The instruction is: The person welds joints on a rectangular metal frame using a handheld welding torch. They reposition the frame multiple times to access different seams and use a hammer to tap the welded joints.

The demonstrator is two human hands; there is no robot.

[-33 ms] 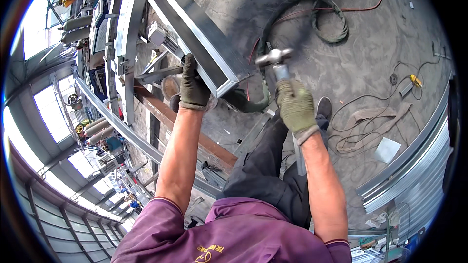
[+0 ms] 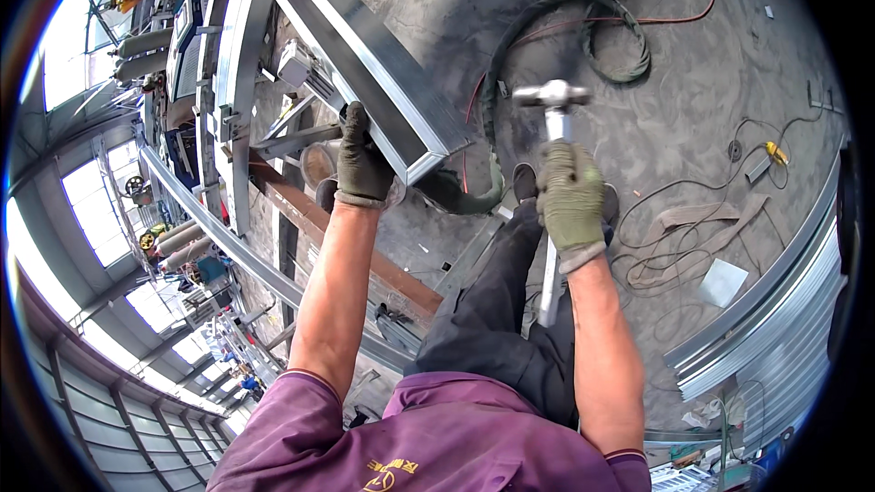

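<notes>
My left hand [image 2: 363,164], in a dark green work glove, is closed round the near edge of a long metal frame [image 2: 427,162] close to its mitred corner. The frame slants away to the upper left. In my right hand [image 2: 571,203], gloved in lighter green, I grip a ball-peen hammer [image 2: 551,95] by its metal handle. Its head is raised to the right of the frame's corner, apart from it and slightly blurred. The handle's lower end sticks out below my fist.
A thick dark hose [image 2: 492,100] curls over the concrete floor beyond the frame. Cables and a flattened brown strip [image 2: 697,212] lie to the right, near a pale square plate [image 2: 725,282]. Stacked metal profiles [image 2: 775,310] fill the right edge. A rusty beam [image 2: 342,239] runs under my left forearm.
My right hand has swung the hammer to the right, away from the frame's corner. My left hand and the frame stay in place.
</notes>
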